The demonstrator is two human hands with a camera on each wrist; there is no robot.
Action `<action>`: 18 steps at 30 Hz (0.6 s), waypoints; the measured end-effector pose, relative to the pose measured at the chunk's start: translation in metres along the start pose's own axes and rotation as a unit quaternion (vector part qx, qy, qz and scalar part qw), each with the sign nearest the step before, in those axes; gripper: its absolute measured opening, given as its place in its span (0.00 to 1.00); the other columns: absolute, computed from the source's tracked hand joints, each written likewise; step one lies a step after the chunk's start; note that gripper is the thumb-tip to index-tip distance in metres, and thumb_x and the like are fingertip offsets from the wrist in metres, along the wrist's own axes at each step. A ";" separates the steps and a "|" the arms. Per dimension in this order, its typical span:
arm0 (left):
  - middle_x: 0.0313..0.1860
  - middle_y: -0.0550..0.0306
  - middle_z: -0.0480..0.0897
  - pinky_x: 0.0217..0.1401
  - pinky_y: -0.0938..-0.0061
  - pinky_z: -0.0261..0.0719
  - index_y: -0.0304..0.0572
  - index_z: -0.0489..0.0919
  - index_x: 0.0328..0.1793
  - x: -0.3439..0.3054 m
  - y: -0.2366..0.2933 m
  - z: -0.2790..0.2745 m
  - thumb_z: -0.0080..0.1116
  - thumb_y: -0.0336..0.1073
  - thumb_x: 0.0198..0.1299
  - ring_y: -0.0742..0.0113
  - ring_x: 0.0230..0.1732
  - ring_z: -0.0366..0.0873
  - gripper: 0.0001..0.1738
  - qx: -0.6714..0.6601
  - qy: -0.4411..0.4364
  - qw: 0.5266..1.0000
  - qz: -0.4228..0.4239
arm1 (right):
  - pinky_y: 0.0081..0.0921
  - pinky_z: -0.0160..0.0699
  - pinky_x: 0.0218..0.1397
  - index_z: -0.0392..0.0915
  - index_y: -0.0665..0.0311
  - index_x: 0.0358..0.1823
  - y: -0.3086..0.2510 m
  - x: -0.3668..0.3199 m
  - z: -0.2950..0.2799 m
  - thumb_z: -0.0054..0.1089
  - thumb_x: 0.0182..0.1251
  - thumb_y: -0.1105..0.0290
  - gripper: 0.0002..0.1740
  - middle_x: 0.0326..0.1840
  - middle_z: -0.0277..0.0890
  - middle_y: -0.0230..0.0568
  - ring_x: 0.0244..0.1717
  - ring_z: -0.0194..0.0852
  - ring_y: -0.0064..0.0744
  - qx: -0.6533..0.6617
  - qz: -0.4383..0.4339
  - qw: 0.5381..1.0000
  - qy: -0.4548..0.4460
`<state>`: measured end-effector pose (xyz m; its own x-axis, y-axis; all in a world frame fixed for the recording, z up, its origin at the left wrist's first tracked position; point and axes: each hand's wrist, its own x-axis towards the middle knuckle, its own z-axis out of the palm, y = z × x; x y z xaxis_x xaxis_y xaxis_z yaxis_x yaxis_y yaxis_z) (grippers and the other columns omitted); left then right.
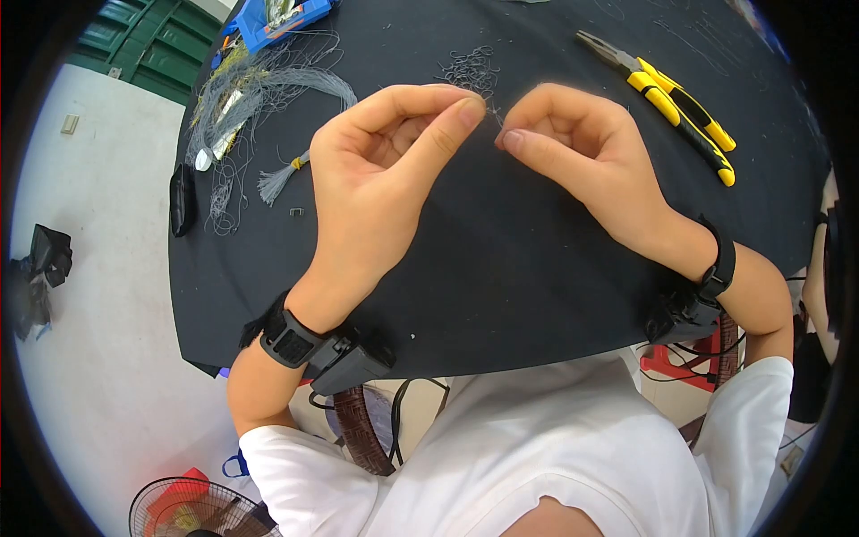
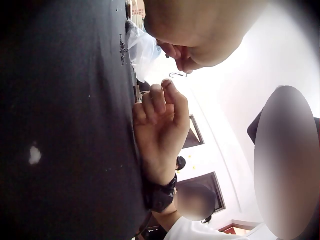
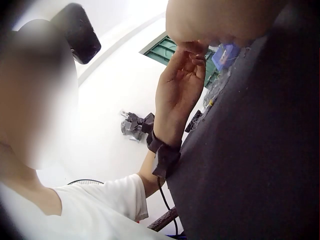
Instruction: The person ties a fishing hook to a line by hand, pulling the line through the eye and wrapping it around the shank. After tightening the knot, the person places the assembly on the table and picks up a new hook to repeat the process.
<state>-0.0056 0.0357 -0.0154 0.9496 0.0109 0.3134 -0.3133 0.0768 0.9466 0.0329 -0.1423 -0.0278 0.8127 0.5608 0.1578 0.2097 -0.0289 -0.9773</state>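
Note:
In the head view both hands are raised over the black table, fingertips almost meeting. My left hand (image 1: pixel 380 157) pinches a small fish hook (image 2: pixel 176 74) between thumb and index finger; its dark curve shows against the white wall in the left wrist view. Just to its right, my right hand (image 1: pixel 595 148) has thumb and index finger together, with thin pale fishing line (image 1: pixel 497 115) at the tips. The line is so fine that most of its path is lost. Beyond the fingertips lies a loose pile of dark fish hooks (image 1: pixel 470 68).
Long-nose pliers (image 1: pixel 667 103) with yellow-black handles lie at the right. Tangled grey line (image 1: pixel 268 85) spreads at the left, near a yellow-banded bundle (image 1: pixel 284 179), a black case (image 1: pixel 182 199) and a small metal piece (image 1: pixel 296 212). A blue bin (image 1: pixel 273 29) stands at the back left.

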 end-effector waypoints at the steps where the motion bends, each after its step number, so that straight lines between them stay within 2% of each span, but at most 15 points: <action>1: 0.37 0.53 0.81 0.44 0.86 0.74 0.27 0.78 0.41 0.000 0.000 0.000 0.58 0.25 0.55 0.74 0.39 0.78 0.09 0.000 0.001 1.000 -0.004 | 0.10 0.65 0.38 0.74 0.68 0.36 0.000 0.000 0.000 0.54 0.62 0.73 0.06 0.33 0.75 0.32 0.34 0.69 0.12 0.004 -0.004 1.000 0.002; 6: 0.37 0.53 0.81 0.43 0.86 0.74 0.27 0.78 0.41 0.000 -0.001 -0.001 0.58 0.25 0.55 0.74 0.39 0.78 0.09 0.007 0.006 1.000 -0.012 | 0.08 0.62 0.34 0.74 0.68 0.36 0.000 0.000 0.000 0.54 0.62 0.73 0.05 0.30 0.74 0.29 0.31 0.67 0.10 -0.005 -0.013 1.000 0.024; 12: 0.36 0.53 0.82 0.43 0.87 0.74 0.28 0.78 0.41 0.001 -0.001 0.000 0.58 0.25 0.55 0.75 0.39 0.78 0.09 0.014 0.013 1.000 -0.016 | 0.08 0.50 0.24 0.74 0.66 0.34 -0.002 -0.001 0.000 0.56 0.61 0.75 0.03 0.21 0.65 0.21 0.21 0.54 0.05 -0.013 -0.047 0.998 0.029; 15: 0.36 0.53 0.82 0.43 0.86 0.74 0.28 0.78 0.41 0.001 -0.002 -0.001 0.58 0.25 0.55 0.75 0.39 0.78 0.08 0.011 0.014 1.000 -0.019 | 0.09 0.47 0.23 0.74 0.66 0.35 -0.001 0.000 0.001 0.55 0.61 0.74 0.03 0.19 0.63 0.20 0.20 0.52 0.05 -0.019 -0.027 0.999 0.037; 18: 0.36 0.53 0.82 0.43 0.86 0.74 0.28 0.78 0.41 0.001 -0.001 0.000 0.58 0.26 0.55 0.75 0.39 0.78 0.09 0.008 0.015 1.000 -0.023 | 0.10 0.45 0.17 0.75 0.68 0.33 0.005 0.002 0.005 0.57 0.58 0.72 0.06 0.13 0.59 0.19 0.15 0.49 0.05 -0.007 -0.066 0.995 0.075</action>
<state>-0.0049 0.0354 -0.0160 0.9629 0.0384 0.2672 -0.2692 0.0623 0.9611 0.0332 -0.1371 -0.0325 0.8490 0.4309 0.3058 0.3276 0.0248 -0.9445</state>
